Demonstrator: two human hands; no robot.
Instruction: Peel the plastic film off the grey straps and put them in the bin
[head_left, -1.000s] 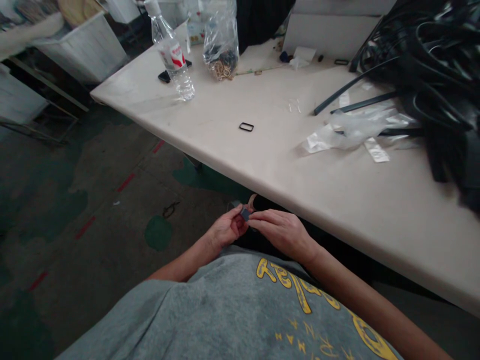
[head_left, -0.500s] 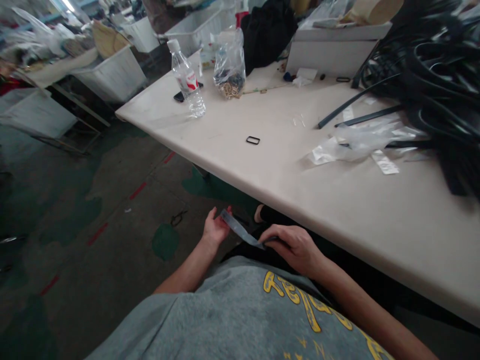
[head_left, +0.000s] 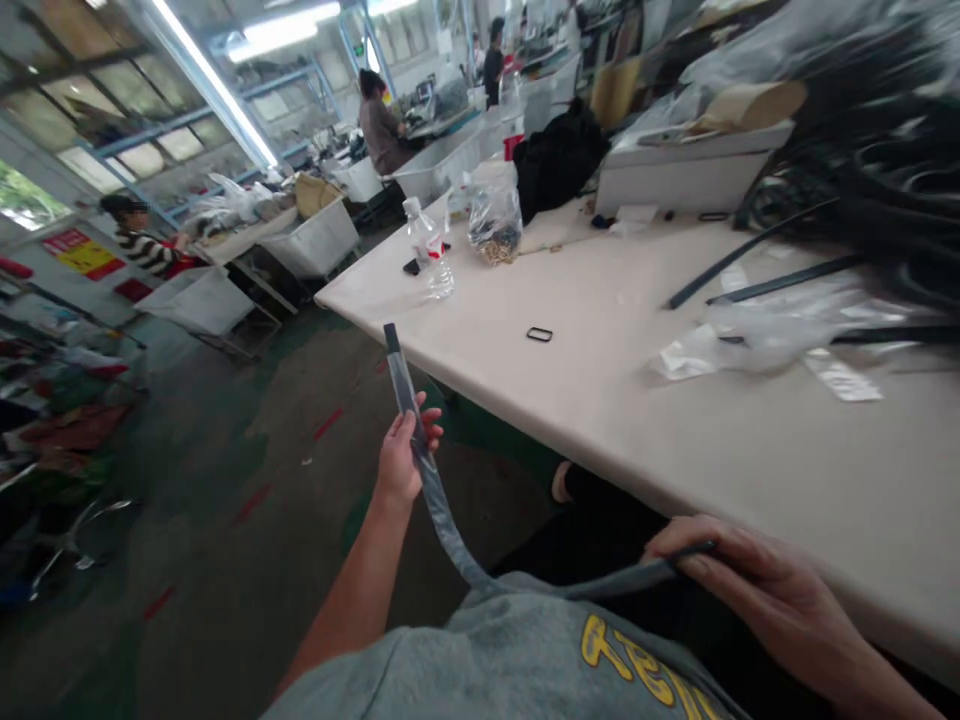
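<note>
Stretching a sleeved strap (head_left: 442, 515), left hand (head_left: 401, 462) pinched one end, right hand (head_left: 757, 585) gripped the other; sleeve seemingly fully on.

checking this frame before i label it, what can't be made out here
Head view only:
- Strap: its far end is hidden inside the right hand; the left hand covers part of it.
- Black pile: blurred and cut off by the right edge.
- Bag: contents too small to identify.
- Ring: too small to tell its material.
- Bottle: label unreadable.
</note>
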